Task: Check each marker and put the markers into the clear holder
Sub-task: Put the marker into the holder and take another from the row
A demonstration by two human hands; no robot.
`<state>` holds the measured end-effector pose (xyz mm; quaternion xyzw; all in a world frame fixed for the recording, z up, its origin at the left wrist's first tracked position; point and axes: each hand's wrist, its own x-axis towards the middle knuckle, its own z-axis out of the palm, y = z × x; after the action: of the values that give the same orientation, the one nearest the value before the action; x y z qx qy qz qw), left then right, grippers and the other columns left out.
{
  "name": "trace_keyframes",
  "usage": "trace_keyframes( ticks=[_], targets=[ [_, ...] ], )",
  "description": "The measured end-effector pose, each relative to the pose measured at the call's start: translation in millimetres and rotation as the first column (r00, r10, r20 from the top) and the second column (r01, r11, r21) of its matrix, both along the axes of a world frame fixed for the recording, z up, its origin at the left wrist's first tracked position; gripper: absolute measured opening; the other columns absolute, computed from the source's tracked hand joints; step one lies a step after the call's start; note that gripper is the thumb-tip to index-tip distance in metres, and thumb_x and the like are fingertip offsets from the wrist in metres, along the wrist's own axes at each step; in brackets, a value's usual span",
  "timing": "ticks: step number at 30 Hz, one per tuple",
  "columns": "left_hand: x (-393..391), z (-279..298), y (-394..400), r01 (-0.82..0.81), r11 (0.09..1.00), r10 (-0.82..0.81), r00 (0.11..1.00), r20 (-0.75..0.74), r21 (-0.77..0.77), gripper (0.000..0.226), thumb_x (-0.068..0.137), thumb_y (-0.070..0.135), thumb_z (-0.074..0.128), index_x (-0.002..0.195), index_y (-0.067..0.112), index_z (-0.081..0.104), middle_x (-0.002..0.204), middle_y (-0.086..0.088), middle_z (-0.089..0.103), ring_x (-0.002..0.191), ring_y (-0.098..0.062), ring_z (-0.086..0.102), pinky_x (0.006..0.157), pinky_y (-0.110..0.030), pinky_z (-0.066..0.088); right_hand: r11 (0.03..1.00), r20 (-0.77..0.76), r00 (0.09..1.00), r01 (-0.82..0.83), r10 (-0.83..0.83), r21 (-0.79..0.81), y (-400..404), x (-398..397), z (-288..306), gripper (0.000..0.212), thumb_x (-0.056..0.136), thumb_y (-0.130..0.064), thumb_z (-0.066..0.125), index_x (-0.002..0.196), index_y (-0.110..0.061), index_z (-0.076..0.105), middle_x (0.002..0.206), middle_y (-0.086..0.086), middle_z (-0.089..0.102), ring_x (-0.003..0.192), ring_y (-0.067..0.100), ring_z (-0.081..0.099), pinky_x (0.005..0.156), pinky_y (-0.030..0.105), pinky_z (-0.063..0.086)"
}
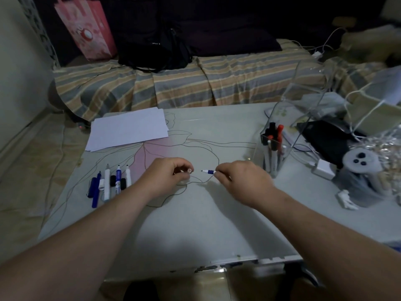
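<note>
Fingers of the right hand (240,179) pinch a thin blue-and-white marker (208,171), its bare tip pointing left. Fingers of the left hand (171,174) curl round its small pale cap (190,170), just beside that tip but not touching it. Both hands hover low over the pale table with drawn flower lines (217,213). On the right stands the tall clear plastic holder (275,148), with a few red and black markers already inside. On the left lie more blue, white and black markers (108,183), some with caps off. I think the job is partly done.
</note>
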<state>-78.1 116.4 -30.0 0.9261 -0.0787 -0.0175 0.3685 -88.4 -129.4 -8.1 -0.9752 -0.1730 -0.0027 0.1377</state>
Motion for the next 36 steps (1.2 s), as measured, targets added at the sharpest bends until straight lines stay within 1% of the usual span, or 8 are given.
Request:
trace_keyframes(
  ticks=[2,4,9,17,22,30,34,36],
  targets=[
    [-1.2,2.1,-5.8,0.049,0.997,-0.050,0.999,0.019,0.054,0.012,0.088,0.024,0.074,0.096,0.034,0.076,0.079,0.021,0.069,0.073,-0.004,0.060,0.068,-0.015,0.044,0.997,0.099,0.995,-0.024,0.031,-0.077,1.3,-3.8,5.1,0.031,0.101,-0.054,0.039,0.102,-0.036,0.064,0.084,-0.007,0.053,0.084,0.024,0.057,0.058,0.032,0.041],
    [-1.4,4.6,-10.8,0.081,0.992,-0.085,0.996,0.039,0.092,0.015,0.089,0.026,0.072,0.101,0.034,0.077,0.081,0.018,0.070,0.077,-0.006,0.062,0.072,-0.022,0.047,0.993,0.142,0.989,-0.026,0.042,-0.112,2.3,-6.0,8.0,0.032,0.101,-0.053,0.039,0.103,-0.036,0.066,0.084,-0.006,0.052,0.082,0.025,0.058,0.053,0.030,0.033],
    [-3.6,11.5,-20.5,0.120,0.984,-0.132,0.988,0.082,0.132,0.021,0.091,0.024,0.070,0.109,0.034,0.077,0.090,0.010,0.070,0.087,-0.010,0.062,0.082,-0.032,0.050,0.993,0.159,0.986,-0.025,0.044,-0.119,2.2,-5.1,7.1,0.032,0.101,-0.052,0.039,0.105,-0.035,0.066,0.084,-0.006,0.051,0.083,0.026,0.060,0.054,0.030,0.034],
    [-2.9,16.5,-22.5,0.121,0.982,-0.143,0.978,0.149,0.148,0.024,0.094,0.025,0.067,0.114,0.037,0.075,0.091,0.011,0.065,0.086,0.004,0.054,0.074,-0.015,0.038,0.996,0.158,0.987,-0.017,0.030,-0.082,-4.1,-0.3,3.7,0.033,0.102,-0.055,0.035,0.104,-0.035,0.062,0.081,-0.007,0.046,0.081,0.024,0.059,0.058,0.034,0.046],
    [-7.6,20.7,-30.2,0.141,0.979,-0.164,0.974,0.157,0.147,0.023,0.095,0.029,0.065,0.114,0.040,0.074,0.094,0.011,0.064,0.090,0.000,0.057,0.081,-0.022,0.045,0.998,0.168,0.984,-0.048,0.054,-0.043,-1.5,-2.9,0.5,0.034,0.102,-0.055,0.035,0.102,-0.034,0.061,0.084,-0.006,0.048,0.081,0.024,0.059,0.059,0.034,0.046],
    [-16.9,29.2,-38.7,0.074,0.988,-0.089,0.990,0.109,0.133,0.017,0.098,0.036,0.059,0.092,0.034,0.074,0.076,0.015,0.065,0.075,0.000,0.058,0.067,-0.022,0.043,0.982,0.210,0.962,-0.186,0.172,0.045,-0.8,1.0,6.4,0.022,0.101,-0.046,0.048,0.102,-0.032,0.065,0.087,-0.006,0.052,0.083,0.023,0.058,0.060,0.035,0.043],
    [-18.4,34.2,-43.1,0.038,0.983,-0.070,0.983,0.169,0.182,0.017,0.099,0.034,0.058,0.095,0.031,0.075,0.079,0.016,0.067,0.076,0.000,0.058,0.067,-0.013,0.040,0.979,0.205,0.967,-0.174,0.150,0.106,-0.4,0.1,10.2,0.020,0.101,-0.044,0.051,0.100,-0.030,0.066,0.082,-0.007,0.051,0.079,0.019,0.055,0.061,0.034,0.038],
    [-16.7,36.0,-46.1,0.024,0.977,-0.068,0.977,0.202,0.214,0.017,0.099,0.034,0.058,0.096,0.030,0.074,0.081,0.013,0.068,0.077,-0.003,0.057,0.069,-0.018,0.042,0.981,0.204,0.971,-0.154,0.128,0.117,-0.1,-1.4,13.9,0.020,0.101,-0.044,0.051,0.101,-0.030,0.066,0.083,-0.007,0.052,0.079,0.018,0.055,0.062,0.033,0.035]
  ],
)
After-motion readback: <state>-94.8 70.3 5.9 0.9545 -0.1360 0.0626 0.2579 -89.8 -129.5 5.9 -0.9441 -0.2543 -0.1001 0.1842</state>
